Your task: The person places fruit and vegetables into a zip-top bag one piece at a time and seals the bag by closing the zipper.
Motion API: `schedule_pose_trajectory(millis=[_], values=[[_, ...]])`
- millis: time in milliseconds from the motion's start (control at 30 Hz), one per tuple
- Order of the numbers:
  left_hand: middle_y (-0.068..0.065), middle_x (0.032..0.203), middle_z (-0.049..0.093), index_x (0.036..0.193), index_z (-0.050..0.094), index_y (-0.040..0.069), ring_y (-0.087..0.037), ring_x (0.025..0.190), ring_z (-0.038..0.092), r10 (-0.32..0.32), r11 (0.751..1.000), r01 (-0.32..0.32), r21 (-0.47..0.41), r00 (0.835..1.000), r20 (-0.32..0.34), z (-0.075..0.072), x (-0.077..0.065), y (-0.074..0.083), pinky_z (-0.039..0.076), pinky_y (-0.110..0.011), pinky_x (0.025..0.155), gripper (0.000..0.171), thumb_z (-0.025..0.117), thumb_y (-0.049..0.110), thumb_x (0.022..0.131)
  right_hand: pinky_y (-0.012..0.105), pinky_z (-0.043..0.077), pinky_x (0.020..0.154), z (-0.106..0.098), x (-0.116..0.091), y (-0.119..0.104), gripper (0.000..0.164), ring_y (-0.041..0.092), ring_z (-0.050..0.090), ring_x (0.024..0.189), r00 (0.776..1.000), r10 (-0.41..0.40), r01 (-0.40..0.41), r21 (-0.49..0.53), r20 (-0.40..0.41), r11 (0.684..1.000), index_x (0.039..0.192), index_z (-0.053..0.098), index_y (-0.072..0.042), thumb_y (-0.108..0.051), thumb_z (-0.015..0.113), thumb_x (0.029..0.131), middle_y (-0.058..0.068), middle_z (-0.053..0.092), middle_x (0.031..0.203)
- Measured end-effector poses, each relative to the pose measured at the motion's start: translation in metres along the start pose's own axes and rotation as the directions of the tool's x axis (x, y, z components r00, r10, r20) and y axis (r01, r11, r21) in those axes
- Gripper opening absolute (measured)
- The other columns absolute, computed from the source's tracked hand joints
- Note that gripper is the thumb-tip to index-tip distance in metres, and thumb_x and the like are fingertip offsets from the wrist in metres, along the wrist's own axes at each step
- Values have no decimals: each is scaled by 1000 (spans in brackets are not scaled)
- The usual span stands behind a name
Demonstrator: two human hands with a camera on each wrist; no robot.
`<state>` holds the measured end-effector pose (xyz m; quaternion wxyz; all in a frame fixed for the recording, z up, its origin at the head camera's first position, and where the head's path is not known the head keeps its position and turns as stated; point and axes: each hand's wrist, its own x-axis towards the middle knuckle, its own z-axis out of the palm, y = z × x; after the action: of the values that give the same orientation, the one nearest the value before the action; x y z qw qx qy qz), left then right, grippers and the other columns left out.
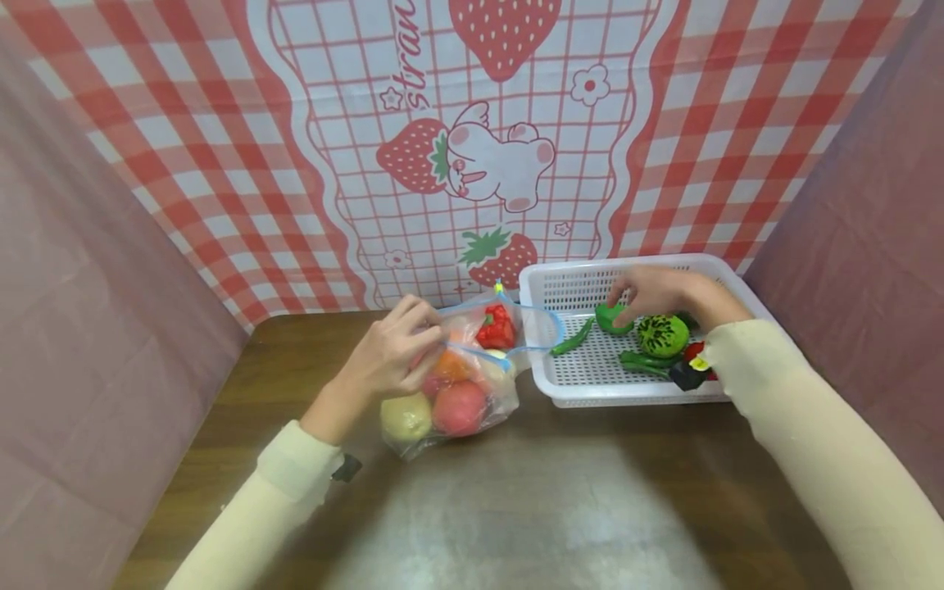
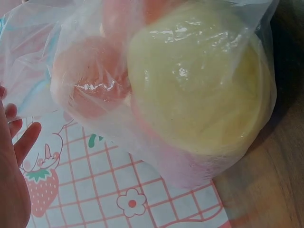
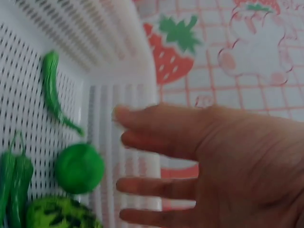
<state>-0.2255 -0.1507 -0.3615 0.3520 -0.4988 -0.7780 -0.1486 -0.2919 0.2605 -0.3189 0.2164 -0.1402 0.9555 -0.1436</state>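
A clear zip bag (image 1: 509,401) with a blue zip edge sits on the table, its mouth towards the basket. My left hand (image 1: 401,344) grips it by the left side of its mouth. Inside are a red bell pepper (image 1: 496,328), an orange fruit (image 1: 451,366), a pinkish-red round fruit (image 1: 460,408) and a yellow-green one (image 2: 199,80). My right hand (image 1: 652,291) hovers over the white basket (image 1: 546,383), fingers spread and holding nothing. Just below its fingertips lies a round green vegetable (image 3: 80,168).
The basket also holds a curved green chili (image 1: 573,338), a green fruit with dark stripes (image 1: 662,336), a pair of long green peppers (image 1: 645,363), and a dark purple piece (image 1: 687,375) beside red ones. A checked strawberry cloth (image 1: 472,246) hangs behind the table.
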Motion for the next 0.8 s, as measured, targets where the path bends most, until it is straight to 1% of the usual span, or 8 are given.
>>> schedule_pose_trajectory(millis=[100, 133, 200, 300, 400, 467, 700, 800], values=[[-7, 98, 62, 89, 66, 10, -22, 93, 55, -2, 1000, 2, -2, 1000, 2, 1, -1, 0, 55, -29, 58, 8, 62, 16, 88, 52, 60, 77, 2, 2, 14, 57, 39, 58, 109, 995, 92, -91, -28, 45, 995, 132, 63, -8, -34, 80, 84, 28, 54, 137], [-7, 98, 62, 89, 66, 10, -22, 93, 55, -1, 1000, 1, -3, 1000, 2, 1, -1, 0, 55, -29, 57, 8, 61, 16, 88, 53, 61, 77, 2, 3, 19, 58, 40, 57, 112, 991, 119, -117, -33, 61, 993, 134, 63, -9, -34, 80, 84, 28, 52, 139], [-7, 98, 62, 89, 65, 10, -22, 93, 55, -1, 1000, 1, -4, 1000, 4, 1, -2, 0, 55, -28, 58, 8, 60, 17, 89, 54, 61, 77, 5, 4, 27, 61, 42, 55, 115, 985, 145, -143, -27, 90, 989, 135, 61, -9, -34, 81, 83, 29, 47, 143], [-7, 99, 63, 89, 66, 10, -22, 94, 55, 1, 1000, -1, -5, 1000, 5, 1, -2, 0, 55, -28, 59, 9, 60, 17, 89, 50, 62, 77, 8, 4, 38, 62, 43, 54, 115, 981, 152, -154, 4, 124, 988, 137, 61, -10, -31, 82, 82, 30, 44, 143], [-8, 99, 63, 89, 65, 10, -22, 94, 56, 5, 1000, -5, -1, 1000, 3, 2, -2, 0, 55, -28, 58, 8, 61, 17, 88, 47, 64, 77, 11, 4, 44, 63, 40, 54, 111, 979, 155, -163, 52, 133, 985, 136, 61, -9, -27, 84, 80, 29, 45, 138], [-8, 99, 63, 89, 65, 10, -23, 94, 56, 9, 1000, -9, 0, 1000, 5, 3, -1, 0, 55, -28, 58, 8, 60, 17, 88, 44, 65, 76, 13, 5, 46, 63, 38, 56, 108, 979, 155, -164, 63, 134, 984, 135, 61, -9, -25, 84, 79, 28, 47, 134], [-8, 100, 63, 89, 65, 10, -23, 94, 55, 8, 1000, -8, 0, 1000, 13, 3, -1, 1, 55, -29, 60, 9, 60, 17, 89, 41, 65, 73, 17, 5, 51, 64, 37, 57, 104, 983, 153, -157, 33, 101, 987, 131, 61, -10, -26, 87, 76, 27, 49, 129], [-8, 100, 62, 89, 65, 11, -23, 95, 55, 4, 1000, -4, -3, 1000, 19, 3, -1, 1, 55, -29, 60, 8, 60, 18, 89, 41, 65, 72, 16, 5, 51, 66, 37, 57, 104, 983, 156, -160, 42, 93, 986, 132, 61, -10, -27, 88, 74, 27, 48, 130]])
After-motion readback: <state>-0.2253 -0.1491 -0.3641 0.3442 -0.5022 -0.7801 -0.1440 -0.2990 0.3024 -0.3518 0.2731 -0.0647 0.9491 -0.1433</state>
